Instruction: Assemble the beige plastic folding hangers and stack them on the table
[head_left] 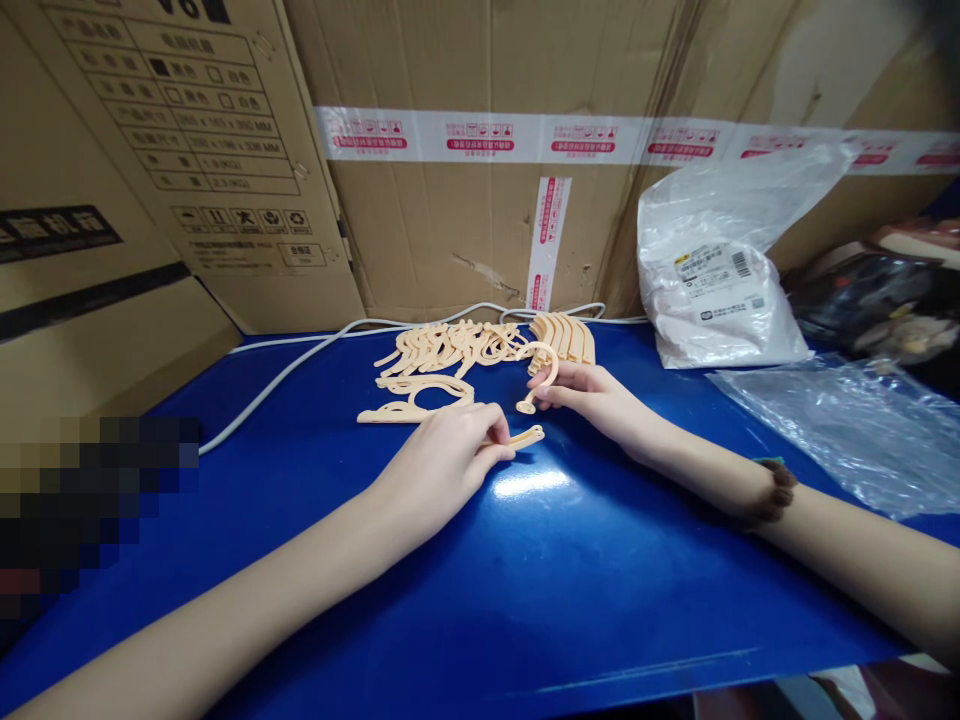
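- Two hands, apart: left hand pinching a slim beige plastic-looking bar, right hand a curved beige plastic-looking hook.
- Both pieces look light, stiff, smooth; mid-length grips should suit.
- Beyond the hands: heaped curved beige plastic-looking pieces, glossy blue bench.

Work corner with cardboard boxes

The head view looks forward and down (fairly near) across the blue table.
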